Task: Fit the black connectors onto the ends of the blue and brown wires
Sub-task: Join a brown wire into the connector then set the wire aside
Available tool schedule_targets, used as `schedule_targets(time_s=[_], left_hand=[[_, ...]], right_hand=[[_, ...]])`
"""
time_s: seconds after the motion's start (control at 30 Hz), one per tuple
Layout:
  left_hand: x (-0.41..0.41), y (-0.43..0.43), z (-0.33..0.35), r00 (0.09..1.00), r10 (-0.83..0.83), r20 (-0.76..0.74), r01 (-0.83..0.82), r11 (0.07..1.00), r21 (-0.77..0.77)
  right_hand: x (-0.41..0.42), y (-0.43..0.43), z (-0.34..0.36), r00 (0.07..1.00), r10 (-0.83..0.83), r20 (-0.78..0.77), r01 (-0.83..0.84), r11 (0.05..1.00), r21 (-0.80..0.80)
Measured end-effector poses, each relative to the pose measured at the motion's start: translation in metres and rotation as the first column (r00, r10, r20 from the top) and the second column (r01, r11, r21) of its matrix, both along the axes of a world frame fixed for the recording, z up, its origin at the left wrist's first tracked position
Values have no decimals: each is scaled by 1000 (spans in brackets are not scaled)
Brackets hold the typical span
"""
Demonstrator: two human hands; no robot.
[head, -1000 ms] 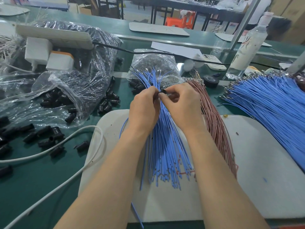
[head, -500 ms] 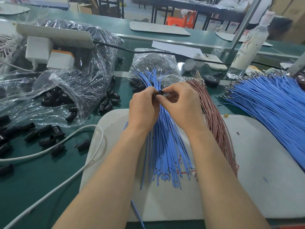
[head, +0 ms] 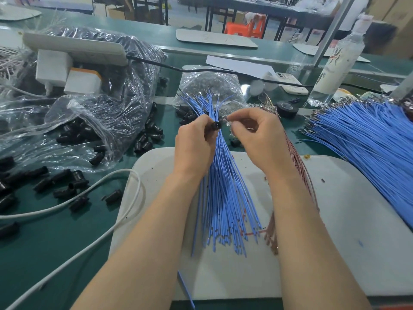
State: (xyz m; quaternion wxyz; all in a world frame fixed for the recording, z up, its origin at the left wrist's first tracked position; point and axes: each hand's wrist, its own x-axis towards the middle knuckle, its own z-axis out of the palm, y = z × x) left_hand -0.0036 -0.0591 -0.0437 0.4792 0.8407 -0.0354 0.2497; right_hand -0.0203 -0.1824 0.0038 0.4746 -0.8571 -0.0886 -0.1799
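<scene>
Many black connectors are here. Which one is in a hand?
The small black plastic connector pinched by the left hand, above the fanned bundle of thin blue wires. The other connectors lie loose on the green tabletop or in the clear plastic bags.

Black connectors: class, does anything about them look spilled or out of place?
Yes. Loose black connectors lie scattered over the green bench on the left, outside the open clear bag, as if spilled.

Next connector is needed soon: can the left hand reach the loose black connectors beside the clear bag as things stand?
Likely yes: only bare green table lies between the left hand and the loose connectors, though it holds a black connector.
</scene>
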Motion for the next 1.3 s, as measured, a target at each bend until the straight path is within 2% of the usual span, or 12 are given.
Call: schedule_targets(time_s=[0.1,0.3,0.7,1.17,1.3], left_hand=[[1,-1,-1,1000,-2,-26,2,1000,-2],[0,-1,1,999,4,-36,-4,1000,3],[-3,-1,4,993,65,-98,-56,994,94],[-7,-2,8,986,97,-134,-53,952,302],[-7,-2,8,984,115,-140,-74,961,266]], right_hand=[[-2,-1,4,999,34,7,-34,997,70],[-3,2,4,998,67,-1,-67,997,33],[-4,10,-1,993,54,104,-37,986,-163],[2,12,-6,992,10,126,24,965,-261],[3,13,-7,995,-6,96,22,985,-170]])
